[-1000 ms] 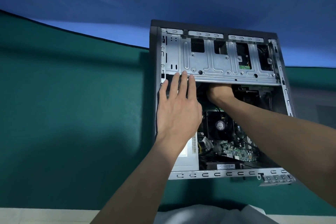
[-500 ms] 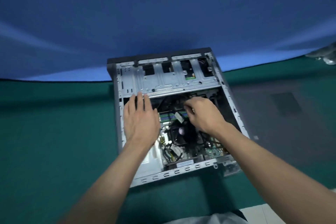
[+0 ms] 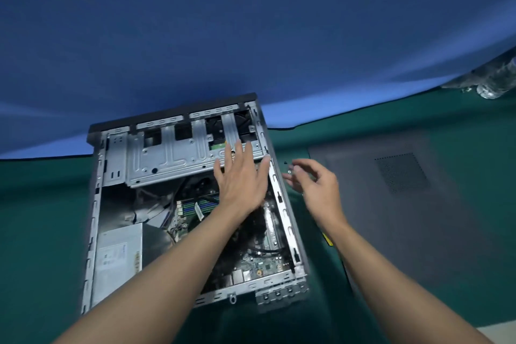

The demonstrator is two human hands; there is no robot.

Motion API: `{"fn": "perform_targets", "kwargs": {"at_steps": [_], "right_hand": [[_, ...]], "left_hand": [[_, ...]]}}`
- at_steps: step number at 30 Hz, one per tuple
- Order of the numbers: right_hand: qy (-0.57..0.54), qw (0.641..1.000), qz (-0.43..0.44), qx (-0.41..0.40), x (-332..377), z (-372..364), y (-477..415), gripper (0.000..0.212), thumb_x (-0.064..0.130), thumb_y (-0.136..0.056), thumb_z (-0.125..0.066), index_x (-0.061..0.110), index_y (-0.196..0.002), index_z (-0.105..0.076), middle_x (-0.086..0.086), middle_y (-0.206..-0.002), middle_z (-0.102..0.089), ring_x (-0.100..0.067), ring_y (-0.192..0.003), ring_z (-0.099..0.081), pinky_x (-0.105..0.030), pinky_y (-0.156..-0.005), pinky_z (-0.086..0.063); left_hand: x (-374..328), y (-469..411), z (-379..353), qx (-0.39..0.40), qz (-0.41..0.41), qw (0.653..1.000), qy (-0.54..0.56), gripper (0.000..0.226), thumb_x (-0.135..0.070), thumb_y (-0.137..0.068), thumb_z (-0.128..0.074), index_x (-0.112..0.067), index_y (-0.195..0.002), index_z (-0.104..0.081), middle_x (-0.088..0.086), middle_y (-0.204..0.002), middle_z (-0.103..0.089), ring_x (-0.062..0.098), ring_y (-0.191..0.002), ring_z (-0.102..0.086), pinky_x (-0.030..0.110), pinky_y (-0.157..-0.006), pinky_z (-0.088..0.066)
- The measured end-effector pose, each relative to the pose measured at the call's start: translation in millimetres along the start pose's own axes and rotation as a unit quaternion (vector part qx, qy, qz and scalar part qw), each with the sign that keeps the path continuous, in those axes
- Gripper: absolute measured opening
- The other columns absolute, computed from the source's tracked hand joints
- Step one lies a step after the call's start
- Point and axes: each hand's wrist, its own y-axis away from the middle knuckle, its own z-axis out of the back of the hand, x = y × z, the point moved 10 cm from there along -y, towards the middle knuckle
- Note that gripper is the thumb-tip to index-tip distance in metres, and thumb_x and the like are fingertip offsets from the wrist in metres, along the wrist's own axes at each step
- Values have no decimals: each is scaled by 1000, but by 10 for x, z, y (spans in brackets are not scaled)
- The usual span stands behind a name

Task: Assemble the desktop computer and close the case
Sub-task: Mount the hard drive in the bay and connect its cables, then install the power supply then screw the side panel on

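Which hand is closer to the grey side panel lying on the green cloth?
Right. The right hand hangs between the case and the side panel; the left hand is over the open case.

Bare, dull-grey stamped metal on the case (image 3: 117,153) – matt green cloth (image 3: 42,218) beneath, matt dark-grey side panel (image 3: 391,218) alongside

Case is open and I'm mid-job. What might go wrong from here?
1. Small loose parts, likely screws, lie on the mat right beside the open case. The right hand next to them may knock one inside onto the board.
2. Loose cables sprawl inside the case, and the side panel might pinch them at closing.
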Motion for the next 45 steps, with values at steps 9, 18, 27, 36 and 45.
{"fn": "perform_targets", "kwargs": {"at_steps": [9, 18, 27, 36, 45], "right_hand": [[353, 935, -39, -3, -789, 548, -708, 22, 8, -91, -54, 7, -107, -69, -12, -104, -71, -32, -102, -61, -30, -90, -41], [471, 869, 70, 135, -967, 14, -1048, 18, 10, -90, -58, 5, -101, -70, -16, -103, -65, -35, -97, -59, -40, -87, -47], [347, 937, -24, 42, -876, 298, -1140, 10, 19, -84, -71, 10, -83, -73, -3, -80, -67, -14, -75, -58, -18, -69, -40], [-328, 898, -287, 60, -761, 246, -411, 10, 12, -84, -68, 10, -79, -59, -2, -64, -56, -8, -55, -51, -16, -43, -36], [-511, 801, -300, 86, -831, 76, 117, 9, 15, -78, -63, 7, -82, -65, -2, -70, -63, -6, -54, -55, -16, -43, -39]], "left_hand": [[-288, -299, -241, -51, 160, 983, -76, 76, -50, -101, -26, -3, -154, 1, 26, -160, 7, 52, -143, 15, 62, -114, 8], [-225, -314, -228, -82, 174, 978, -82, 67, -41, -99, -31, -10, -155, -9, 18, -163, 2, 45, -147, 11, 59, -116, 1], [-231, -295, -187, -97, 172, 978, -64, 68, -41, -98, -34, -13, -155, -10, 14, -164, 2, 43, -147, 12, 57, -115, 1], [-838, -75, 94, -208, -92, 971, -78, 40, -29, -97, -53, -11, -132, -55, 10, -143, -50, 27, -138, -38, 41, -103, -16], [-1166, 375, -231, -68, -232, 968, 64, 19, -23, -93, -64, -9, -96, -76, 3, -93, -74, 26, -91, -61, 38, -82, -42]]}}
